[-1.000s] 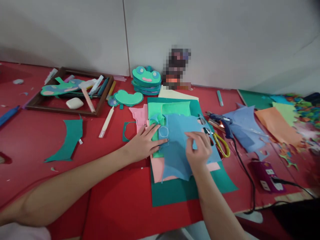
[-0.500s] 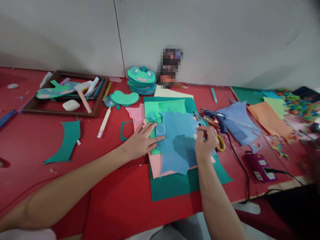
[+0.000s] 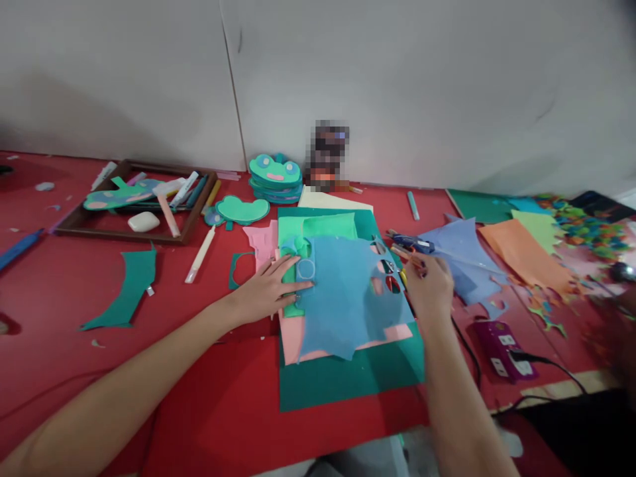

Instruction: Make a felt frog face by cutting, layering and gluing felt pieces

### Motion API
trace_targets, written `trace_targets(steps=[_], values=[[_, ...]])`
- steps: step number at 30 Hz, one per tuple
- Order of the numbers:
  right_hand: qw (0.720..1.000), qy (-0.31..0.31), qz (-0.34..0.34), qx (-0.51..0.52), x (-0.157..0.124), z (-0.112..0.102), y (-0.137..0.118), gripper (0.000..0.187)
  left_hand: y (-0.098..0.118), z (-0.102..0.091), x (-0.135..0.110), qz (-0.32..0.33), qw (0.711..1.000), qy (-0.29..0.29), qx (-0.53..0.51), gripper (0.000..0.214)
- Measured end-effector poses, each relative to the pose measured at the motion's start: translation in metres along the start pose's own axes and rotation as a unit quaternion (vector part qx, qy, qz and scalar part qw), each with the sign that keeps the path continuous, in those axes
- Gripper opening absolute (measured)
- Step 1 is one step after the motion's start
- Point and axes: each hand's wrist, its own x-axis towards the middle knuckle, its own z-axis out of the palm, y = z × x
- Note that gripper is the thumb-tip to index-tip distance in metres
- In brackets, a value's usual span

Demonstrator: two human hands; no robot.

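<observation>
My left hand [image 3: 271, 288] lies with fingers spread on the left edge of a blue felt sheet [image 3: 338, 305], beside a pale circle drawn on it. Cut holes run along the sheet's right edge. Beneath it are bright green felt [image 3: 330, 226], pink felt [image 3: 293, 341] and a dark green sheet [image 3: 318, 391]. My right hand [image 3: 430, 281] is past the blue sheet's right edge, fingers curled, close to a dark blue glue gun [image 3: 415, 244] and some thin sticks. What its fingers hold, if anything, is hard to make out.
Stacked green frog-face cutouts [image 3: 275, 177] stand by the wall. At left is a brown frame [image 3: 119, 232] with markers in it. To the right lie purple felt [image 3: 462, 255], orange felt [image 3: 527, 255], colourful scraps [image 3: 581, 228] and a purple power socket box [image 3: 504, 351] with a cord.
My right hand has moved right, off the blue sheet's edge toward the glue gun, uncovering the cut holes. My left hand stays on the blue felt. The view has shifted slightly.
</observation>
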Motion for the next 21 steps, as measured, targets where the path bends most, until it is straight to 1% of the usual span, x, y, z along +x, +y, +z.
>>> trace_targets(steps=[2, 3, 5, 6, 8, 10, 12, 15, 18, 21], values=[[0.995, -0.009, 0.050, -0.086, 0.018, -0.007, 0.030, 0.027, 0.002, -0.002, 0.001, -0.023, 1.000, -0.009, -0.017, 0.036], [0.989, -0.031, 0.075, -0.121, 0.026, -0.009, 0.044, 0.032, 0.003, -0.002, 0.001, -0.030, 0.999, -0.009, -0.023, 0.036], [0.972, -0.112, 0.120, -0.168, 0.037, -0.009, 0.066, 0.045, 0.003, -0.002, 0.000, -0.033, 0.999, -0.005, -0.030, 0.036], [0.961, -0.154, 0.134, -0.186, 0.041, -0.008, 0.074, 0.049, 0.002, -0.001, 0.000, -0.030, 0.999, -0.002, -0.031, 0.036], [0.943, -0.213, 0.141, -0.211, 0.046, -0.004, 0.084, 0.052, 0.001, 0.001, -0.001, -0.022, 0.999, 0.000, -0.035, 0.037], [0.933, -0.239, 0.143, -0.228, 0.048, 0.001, 0.088, 0.052, -0.001, 0.002, -0.001, -0.022, 0.999, 0.000, -0.040, 0.037], [0.930, -0.246, 0.144, -0.232, 0.048, 0.004, 0.089, 0.051, -0.002, 0.002, -0.001, -0.023, 0.999, -0.005, -0.046, 0.038], [0.935, -0.240, 0.129, -0.225, 0.046, 0.007, 0.089, 0.047, -0.004, 0.003, -0.001, -0.027, 0.998, -0.016, -0.053, 0.039], [0.945, -0.215, 0.113, -0.221, 0.044, 0.003, 0.086, 0.044, -0.005, 0.005, -0.001, -0.032, 0.998, -0.018, -0.059, 0.040], [0.953, -0.183, 0.115, -0.214, 0.046, -0.006, 0.083, 0.043, -0.006, 0.007, -0.001, -0.026, 0.998, -0.012, -0.059, 0.040]])
